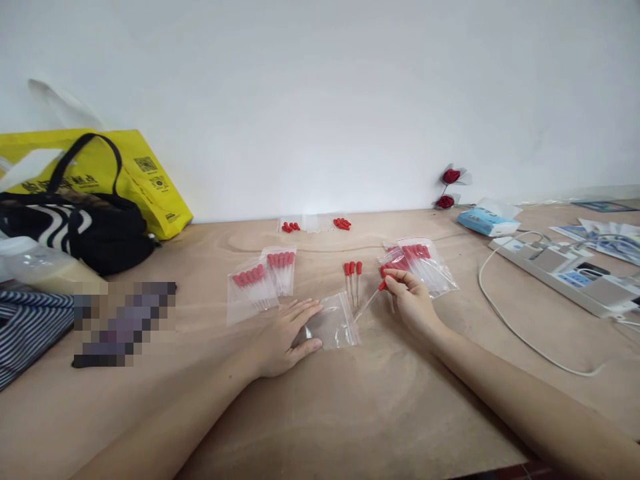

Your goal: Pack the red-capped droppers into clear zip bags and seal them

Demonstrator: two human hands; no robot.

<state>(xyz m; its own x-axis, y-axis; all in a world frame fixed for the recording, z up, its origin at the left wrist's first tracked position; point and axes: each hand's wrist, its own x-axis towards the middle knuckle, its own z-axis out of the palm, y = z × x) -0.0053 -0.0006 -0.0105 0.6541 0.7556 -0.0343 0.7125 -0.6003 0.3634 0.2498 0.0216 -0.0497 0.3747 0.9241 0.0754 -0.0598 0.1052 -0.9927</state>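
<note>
My left hand lies with fingers spread on a clear zip bag, pressing it to the table. Between thumb and fingertips, my right hand pinches a glass dropper by its red rubber bulb; the tip reaches the bag's right-hand, open-looking edge. Several loose droppers with red bulbs lie side by side beyond the bag. Filled dropper bags lie beyond my left hand, and more filled bags lie behind my right hand, partly hidden by it.
Bags with red bulbs lie by the wall. A yellow bag, black pouch and bottle stand at left. At right are a tissue pack, a power strip and a looping white cable.
</note>
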